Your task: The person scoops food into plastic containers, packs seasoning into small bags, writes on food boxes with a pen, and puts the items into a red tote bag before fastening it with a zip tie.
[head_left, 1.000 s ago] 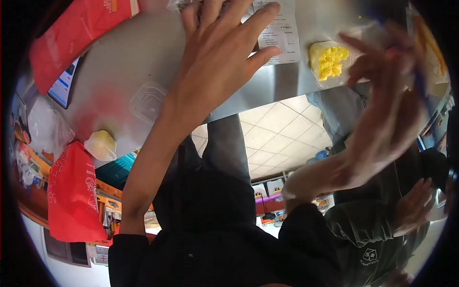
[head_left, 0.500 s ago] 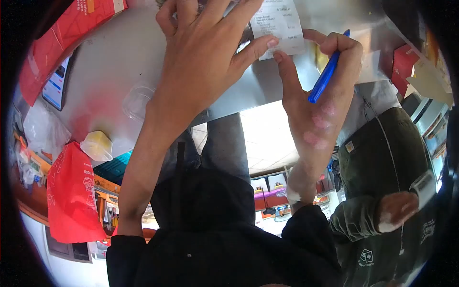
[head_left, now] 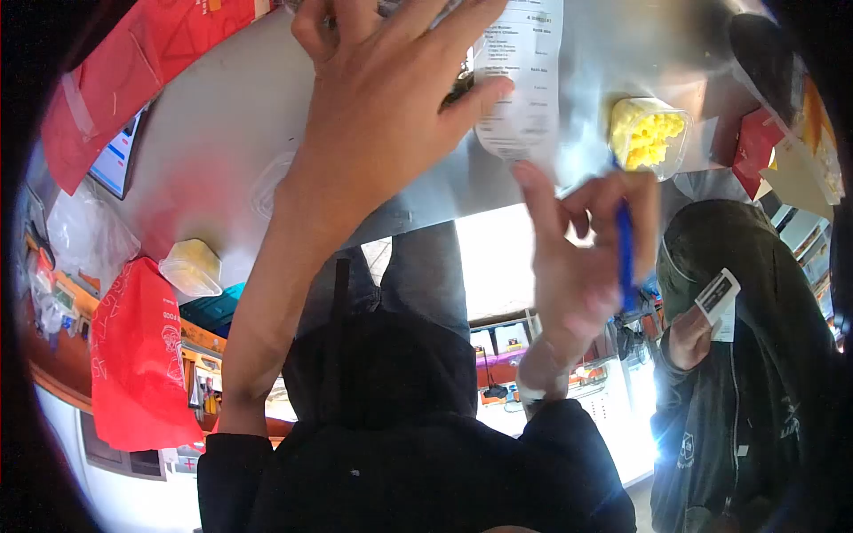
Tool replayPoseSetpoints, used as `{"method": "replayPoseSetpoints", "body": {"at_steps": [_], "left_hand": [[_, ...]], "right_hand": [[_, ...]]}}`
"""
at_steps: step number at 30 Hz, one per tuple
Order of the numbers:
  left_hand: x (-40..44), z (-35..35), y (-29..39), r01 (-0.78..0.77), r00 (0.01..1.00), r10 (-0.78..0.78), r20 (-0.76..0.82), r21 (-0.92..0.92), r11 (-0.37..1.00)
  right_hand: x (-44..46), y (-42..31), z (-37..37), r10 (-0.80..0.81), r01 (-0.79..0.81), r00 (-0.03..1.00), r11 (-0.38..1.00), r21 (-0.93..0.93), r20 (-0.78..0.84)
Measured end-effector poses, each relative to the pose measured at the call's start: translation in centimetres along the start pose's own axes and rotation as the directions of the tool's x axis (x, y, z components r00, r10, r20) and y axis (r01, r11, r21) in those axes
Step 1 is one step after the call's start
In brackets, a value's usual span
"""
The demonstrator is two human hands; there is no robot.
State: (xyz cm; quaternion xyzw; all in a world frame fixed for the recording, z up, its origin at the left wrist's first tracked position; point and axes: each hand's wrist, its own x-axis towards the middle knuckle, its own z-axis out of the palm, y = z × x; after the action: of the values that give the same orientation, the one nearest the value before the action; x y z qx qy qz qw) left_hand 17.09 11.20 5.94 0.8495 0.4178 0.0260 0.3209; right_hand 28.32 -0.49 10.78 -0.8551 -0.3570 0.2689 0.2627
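Observation:
My left hand (head_left: 378, 107) reaches to the top edge with its fingers spread, and its thumb lies over a printed paper receipt (head_left: 524, 111). Beneath those fingers is something dark and shiny, mostly hidden. A blue pen (head_left: 625, 253) is tucked in my right hand (head_left: 582, 240), which is smeared by motion. That hand is just below the receipt's lower end, thumb pointing up near the paper. Right of the receipt, a clear tub (head_left: 651, 133) of yellow food stands near the metal counter's (head_left: 213, 115) edge.
A phone (head_left: 120, 155) lies beside red bags at the left. A second clear tub (head_left: 191, 267) sits near a hanging red bag (head_left: 138, 355). At the right, a person in a dark green jacket (head_left: 755, 355) holds a small white label or slip (head_left: 718, 296).
My right hand has come down from the receipt, pen still in it. More of the receipt's lower part and the yellow tub now show. The person at right has shifted.

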Motion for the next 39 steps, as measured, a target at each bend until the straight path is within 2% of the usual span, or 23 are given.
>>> {"method": "replayPoseSetpoints", "body": {"at_steps": [1,2,4,5,7,10,15,16,19,20,23,25,26,29,32,35,38,39], "left_hand": [[0.0,-0.1,0.1,0.015,1.000,-0.015,0.023,-0.005,1.000],[0.0,0.0,0.1,0.024,0.999,-0.024,0.036,-0.018,1.000],[-0.1,0.0,0.0,0.029,0.998,-0.027,0.055,-0.041,0.999],[-0.2,-0.1,0.0,0.027,0.998,-0.024,0.061,-0.050,0.998],[-0.3,-0.1,-0.1,0.015,0.998,-0.013,0.063,-0.046,0.999],[-0.3,-0.1,-0.1,0.007,0.998,-0.005,0.064,-0.034,0.999],[-0.3,-0.2,0.0,0.012,0.998,-0.008,0.054,-0.074,0.997],[-0.4,-0.1,-0.2,-0.006,1.000,0.008,0.025,-0.076,0.997],[-0.5,0.4,-0.5,-0.046,0.998,0.044,-0.037,-0.053,0.998],[-0.3,-0.2,0.0,-0.011,1.000,0.011,0.007,-0.044,0.999],[-0.6,0.3,-0.3,-0.033,0.999,0.030,-0.045,-0.069,0.997],[-0.4,0.2,-0.2,-0.027,0.999,0.024,-0.041,-0.070,0.997],[-0.1,-0.2,0.2,0.009,1.000,-0.008,0.009,-0.054,0.999],[0.0,-0.4,0.4,0.050,0.996,-0.048,0.072,-0.030,0.998],[-0.2,0.3,-0.1,-0.016,0.999,0.014,-0.032,-0.057,0.998],[-0.3,0.6,-0.3,-0.054,0.994,0.048,-0.094,-0.066,0.996],[-0.3,0.8,-0.2,-0.051,0.995,0.047,-0.093,-0.032,0.998],[-0.2,0.7,-0.2,-0.035,0.997,0.032,-0.071,-0.034,0.999]], "right_hand": [[-0.4,0.0,-1.2,-0.037,0.034,0.998,0.997,-0.075,-0.046],[-0.7,0.1,-2.2,-0.066,0.076,0.993,0.992,0.097,-0.103],[0.2,1.2,-4.4,-0.194,0.171,0.981,0.871,0.461,0.001],[1.5,2.0,-5.8,-0.328,0.166,0.934,0.747,0.644,0.139],[2.6,1.9,-5.5,-0.402,0.118,0.901,0.593,0.797,0.165],[2.8,0.7,-1.5,-0.208,0.133,0.978,0.647,0.750,0.006],[3.7,2.3,2.6,-0.203,0.114,0.977,0.773,0.624,0.072],[3.9,1.2,3.5,-0.048,-0.006,0.997,0.697,0.717,0.054],[5.0,2.4,5.1,-0.172,0.109,0.985,0.715,0.690,0.022],[5.3,2.6,5.5,-0.210,0.173,0.978,0.750,0.639,-0.018],[5.4,3.1,5.9,-0.250,0.182,0.968,0.694,0.696,-0.003],[5.3,2.5,6.1,-0.224,0.164,0.975,0.723,0.671,0.003],[5.3,2.3,6.1,-0.211,0.155,0.977,0.737,0.658,0.006],[5.7,3.1,6.3,-0.220,0.218,0.971,0.651,0.727,-0.095],[5.3,2.9,5.9,-0.228,0.168,0.974,0.703,0.691,-0.005],[5.4,3.7,6.1,-0.248,0.264,0.960,0.663,0.700,-0.127],[4.9,2.5,5.6,-0.144,0.109,0.990,0.747,0.655,-0.001],[4.9,2.8,5.5,-0.176,0.136,0.984,0.750,0.647,-0.002]]}}
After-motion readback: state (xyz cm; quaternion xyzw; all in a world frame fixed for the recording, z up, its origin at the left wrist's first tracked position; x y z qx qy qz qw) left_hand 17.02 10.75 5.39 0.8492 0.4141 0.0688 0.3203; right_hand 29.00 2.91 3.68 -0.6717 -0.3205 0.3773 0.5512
